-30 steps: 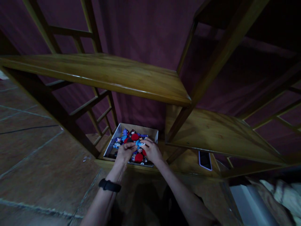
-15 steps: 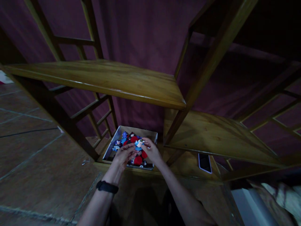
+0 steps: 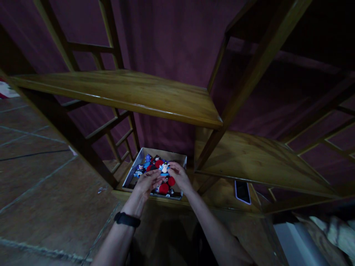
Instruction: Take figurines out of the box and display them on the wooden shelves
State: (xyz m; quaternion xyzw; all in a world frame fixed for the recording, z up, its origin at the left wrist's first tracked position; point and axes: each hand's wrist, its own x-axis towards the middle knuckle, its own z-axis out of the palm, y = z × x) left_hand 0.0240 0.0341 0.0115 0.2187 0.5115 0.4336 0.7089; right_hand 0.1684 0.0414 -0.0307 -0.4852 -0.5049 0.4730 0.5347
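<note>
A shallow white box (image 3: pixel 133 170) on the bottom shelf holds several small toy figures in red, blue and black. My left hand (image 3: pixel 146 183), with a black band on its wrist, and my right hand (image 3: pixel 179 176) are both over the box. Between their fingertips they pinch a small blue and white figure (image 3: pixel 165 169), lifted a little above the others.
A wooden shelf unit fills the view, with a wide plank (image 3: pixel 124 92) above the box and a lower plank (image 3: pixel 257 159) to the right. A phone (image 3: pixel 242 191) lies on the bottom board at the right. Tiled floor (image 3: pixel 41 184) lies to the left.
Both hands have stayed over the box, with the blue and white figure raised slightly between them. The camera view shifted a little.
</note>
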